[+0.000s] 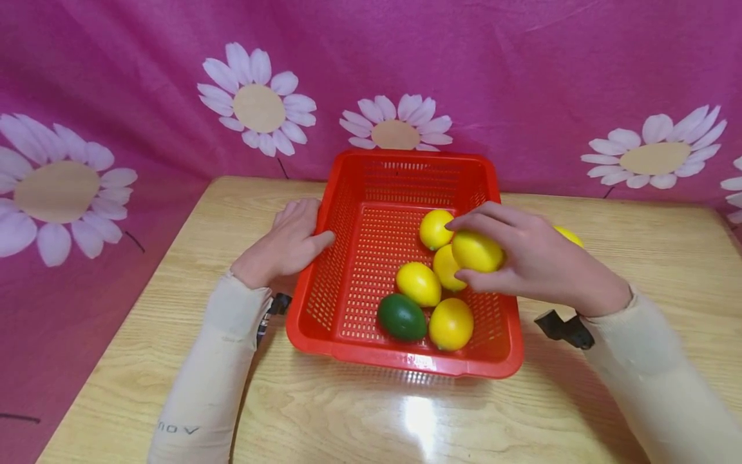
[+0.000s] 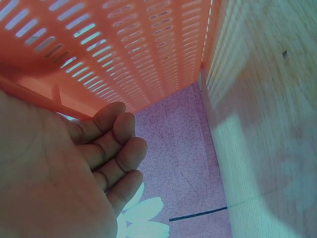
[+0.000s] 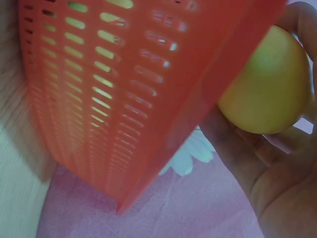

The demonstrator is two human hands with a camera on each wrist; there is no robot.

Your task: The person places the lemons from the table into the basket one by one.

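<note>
A red slotted basket (image 1: 406,361) stands on the wooden table (image 1: 348,412). Inside lie several yellow lemons (image 1: 418,283) and one green lime (image 1: 402,316). My right hand (image 1: 522,258) reaches over the basket's right wall and grips a yellow lemon (image 1: 476,251) between thumb and fingers, just above the others; the right wrist view shows that lemon (image 3: 265,84) beside the basket wall (image 3: 124,99). My left hand (image 1: 286,245) rests against the outside of the left wall with its thumb on the rim, fingers relaxed (image 2: 114,148).
Another yellow lemon (image 1: 569,236) lies on the table behind my right hand. A pink cloth with white daisies (image 1: 257,100) hangs behind the table and down its left side. Bare table lies in front of the basket.
</note>
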